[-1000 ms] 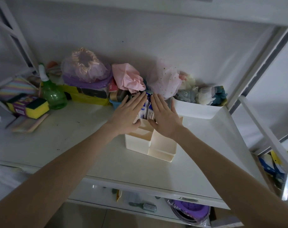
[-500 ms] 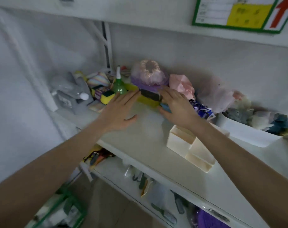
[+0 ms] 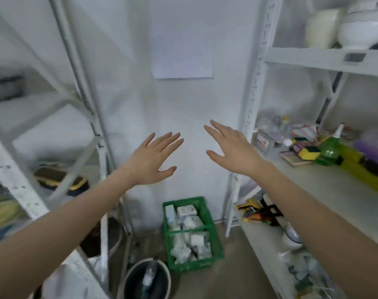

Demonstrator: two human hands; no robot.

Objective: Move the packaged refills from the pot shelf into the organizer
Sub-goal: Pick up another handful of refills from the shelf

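- Plainly, left hand point(image 3: 150, 160) and right hand point(image 3: 231, 148) hang empty, fingers spread wide, before a smooth white wall point(image 3: 183, 104).
- Green lattice plastic crate point(image 3: 214, 240) below holds boxy white packages point(image 3: 188, 231).

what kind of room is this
Probably a storeroom or utility closet: white metal shelving on both sides, a green crate of boxed goods on the floor, and sponges on the right shelf.

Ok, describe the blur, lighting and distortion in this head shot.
Head view: soft, flat light with no glare; both hands, left hand and right hand, fairly sharp; left shelf rack smeared by motion blur; wide-angle bends the right shelf upright.
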